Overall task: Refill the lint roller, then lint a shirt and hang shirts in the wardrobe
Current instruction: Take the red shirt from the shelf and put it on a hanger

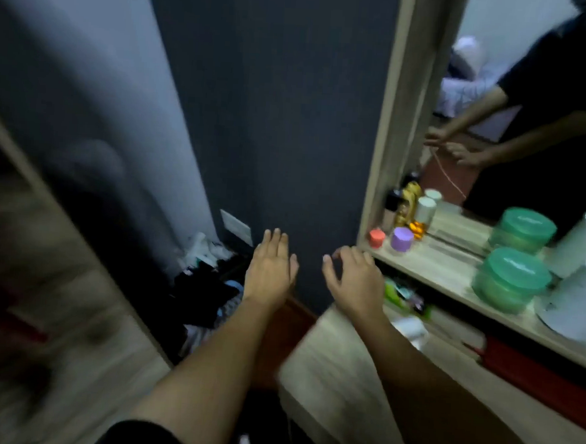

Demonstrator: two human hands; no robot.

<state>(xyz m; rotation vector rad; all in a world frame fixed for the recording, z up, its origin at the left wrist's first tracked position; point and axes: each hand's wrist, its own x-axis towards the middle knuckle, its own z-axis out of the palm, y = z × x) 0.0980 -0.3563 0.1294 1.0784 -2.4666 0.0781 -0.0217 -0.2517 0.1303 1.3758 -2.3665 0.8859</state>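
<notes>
My left hand (271, 268) is stretched forward, palm down, fingers straight and together, holding nothing. Beside it my right hand (355, 280) is also empty, with fingers spread and slightly curled. Both hover in front of a dark grey wall, above the left end of a wooden dresser top (337, 372). A white roll-like object (412, 327) lies blurred just right of my right forearm. A pile of dark and light clothes (209, 285) sits on the floor in the corner below my left hand. The wardrobe (58, 276) is at the left, blurred by motion. No lint roller is clearly visible.
A dresser shelf (453, 276) at the right carries small jars, bottles, a green lidded tub (511, 279) and a white container (578, 301). A mirror (531, 109) behind it reflects a person's arms. A wall socket (236, 227) is low on the wall.
</notes>
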